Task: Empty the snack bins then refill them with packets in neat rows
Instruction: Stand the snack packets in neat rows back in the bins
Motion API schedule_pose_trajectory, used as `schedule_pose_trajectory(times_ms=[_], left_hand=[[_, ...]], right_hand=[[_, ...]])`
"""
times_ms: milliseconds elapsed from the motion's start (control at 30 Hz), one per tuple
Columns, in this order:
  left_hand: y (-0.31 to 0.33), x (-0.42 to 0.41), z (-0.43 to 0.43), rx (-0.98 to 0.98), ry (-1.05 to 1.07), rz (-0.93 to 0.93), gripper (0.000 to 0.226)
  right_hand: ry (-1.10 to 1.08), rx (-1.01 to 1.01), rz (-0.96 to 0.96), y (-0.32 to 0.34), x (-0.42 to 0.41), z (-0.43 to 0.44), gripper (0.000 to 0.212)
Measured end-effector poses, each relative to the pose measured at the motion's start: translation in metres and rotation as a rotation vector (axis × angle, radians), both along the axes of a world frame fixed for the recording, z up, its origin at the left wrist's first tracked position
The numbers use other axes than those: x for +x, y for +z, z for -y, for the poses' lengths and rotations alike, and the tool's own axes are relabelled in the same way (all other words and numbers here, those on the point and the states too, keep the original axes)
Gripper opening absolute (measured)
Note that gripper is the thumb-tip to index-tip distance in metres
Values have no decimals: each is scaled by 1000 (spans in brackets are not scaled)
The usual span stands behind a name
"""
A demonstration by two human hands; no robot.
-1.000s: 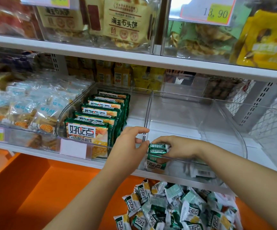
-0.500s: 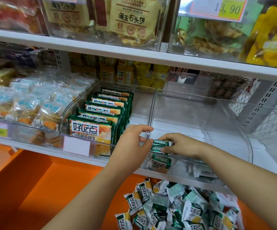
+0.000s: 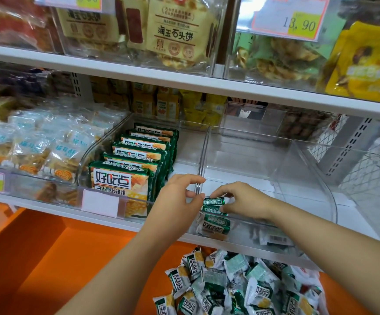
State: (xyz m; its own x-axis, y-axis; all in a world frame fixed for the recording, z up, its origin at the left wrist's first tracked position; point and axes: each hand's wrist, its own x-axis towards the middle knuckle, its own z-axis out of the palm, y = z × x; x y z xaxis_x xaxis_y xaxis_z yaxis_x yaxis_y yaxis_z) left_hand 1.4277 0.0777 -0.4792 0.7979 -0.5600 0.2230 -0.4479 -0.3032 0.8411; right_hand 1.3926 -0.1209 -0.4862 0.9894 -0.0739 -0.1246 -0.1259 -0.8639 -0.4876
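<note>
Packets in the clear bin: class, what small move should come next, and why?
Probably seat the packets upright in the front-left corner of the bin: the right hand pinches them there, the left hand pinches the wall, and most of the bin is bare.

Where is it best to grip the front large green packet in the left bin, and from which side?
Pinch its top sealed edge from above. The large green packet stands upright, the bin's front wall covering its lower face and more packets close behind, so likely only the top is free.
</note>
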Motion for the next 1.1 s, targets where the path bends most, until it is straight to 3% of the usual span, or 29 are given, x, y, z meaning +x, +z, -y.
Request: schedule_pose_trajectory(times_ms=[333,500,633,800,1100], left_hand=[[0,0,0,-13,-18,-6,26],[-1,1,0,-13,-18,0,25],[-1,2,0,-10,-7,1,26],[-1,2,1,-2,-2,4,27],[0,2,0,-6,-11,7,26]], right_hand=[[-40,63,-95,-2,4,8,46],[-63,128,-114,4,1,13,39],[-28,57,-75,3,-1,11,29],[-36,-37,27,-4,0,3,31],[-31,59,-49,-1,1,13,34]])
